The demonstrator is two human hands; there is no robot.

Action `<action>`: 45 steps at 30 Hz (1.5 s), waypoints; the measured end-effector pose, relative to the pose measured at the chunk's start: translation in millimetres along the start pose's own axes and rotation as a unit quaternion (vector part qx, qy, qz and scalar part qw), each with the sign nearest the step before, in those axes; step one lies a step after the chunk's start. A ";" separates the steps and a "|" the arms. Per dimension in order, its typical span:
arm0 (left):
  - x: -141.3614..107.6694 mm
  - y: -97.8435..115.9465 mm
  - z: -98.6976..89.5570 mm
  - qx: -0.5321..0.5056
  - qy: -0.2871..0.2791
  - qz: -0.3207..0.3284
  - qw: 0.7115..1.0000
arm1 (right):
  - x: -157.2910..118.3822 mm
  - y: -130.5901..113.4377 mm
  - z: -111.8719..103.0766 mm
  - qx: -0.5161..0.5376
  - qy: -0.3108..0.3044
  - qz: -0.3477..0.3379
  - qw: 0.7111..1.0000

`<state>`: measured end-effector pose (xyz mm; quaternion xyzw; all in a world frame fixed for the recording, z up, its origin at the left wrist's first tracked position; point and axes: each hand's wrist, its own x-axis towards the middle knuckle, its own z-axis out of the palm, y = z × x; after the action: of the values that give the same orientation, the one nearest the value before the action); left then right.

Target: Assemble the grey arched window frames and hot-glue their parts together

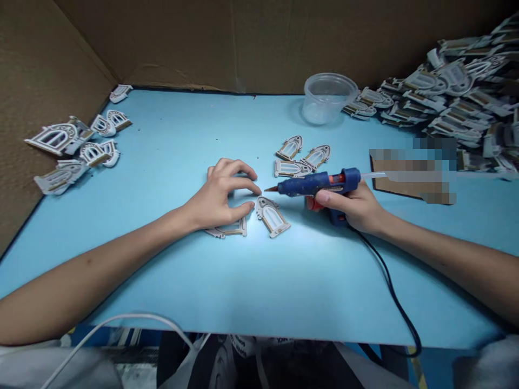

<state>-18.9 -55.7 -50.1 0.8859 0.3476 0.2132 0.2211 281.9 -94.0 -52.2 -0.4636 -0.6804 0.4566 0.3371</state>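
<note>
Two bare hands: one left hand (219,197), one right hand (348,205). One blue hot glue gun (312,183), with one black power cord (389,281). Relative to the gun: five white-and-tan arched window frames (272,216) near its nozzle; about nine arched frames (52,138) far left; one clear plastic tub (324,98) beyond; one heap of arched frames (446,92), too dense to count, to the right.

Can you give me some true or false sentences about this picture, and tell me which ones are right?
1. The right hand holds a blue hot glue gun. True.
2. The left hand wears a glove. False: it is bare.
3. The cord is red. False: it is black.
4. A clear plastic cup stands on the light blue table. True.
5. The biggest pile of arched window-shaped pieces is on the left. False: it is on the right.
</note>
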 end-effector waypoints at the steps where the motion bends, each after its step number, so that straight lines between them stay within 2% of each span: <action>1: 0.0 0.3 -0.6 -0.005 -0.004 0.004 1.000 | -0.6 -0.7 -0.4 -0.010 -0.025 0.011 1.000; 3: 0.2 0.6 -2.0 -0.016 -0.019 0.020 0.999 | -1.2 -1.8 -1.4 -0.024 -0.061 0.022 0.998; 6: 0.3 0.9 -2.8 -0.022 -0.039 0.040 0.998 | -1.5 -2.0 -3.5 -0.017 -0.078 0.017 0.997; 12: 0.5 1.2 1.2 -0.030 0.001 0.013 0.999 | -0.5 -1.0 -7.1 -0.043 -0.104 -0.006 0.994; 24: 1.2 1.9 1.1 -0.027 -0.001 -0.005 1.000 | 0.0 -7.4 -2.6 -0.119 -0.063 -0.048 0.990; 32: 1.9 1.4 -0.7 -0.032 -0.008 -0.004 0.999 | 1.1 -12.7 -0.3 -0.167 -0.064 -0.118 0.977; 45: 1.5 1.1 -0.3 -0.036 -0.005 0.000 0.999 | 0.7 -10.8 -0.5 -0.167 -0.064 -0.112 0.977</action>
<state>-17.5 -55.3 -48.9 0.8784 0.3382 0.2215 0.2548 278.6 -94.8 -41.9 -0.4046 -0.8148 0.3242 0.2595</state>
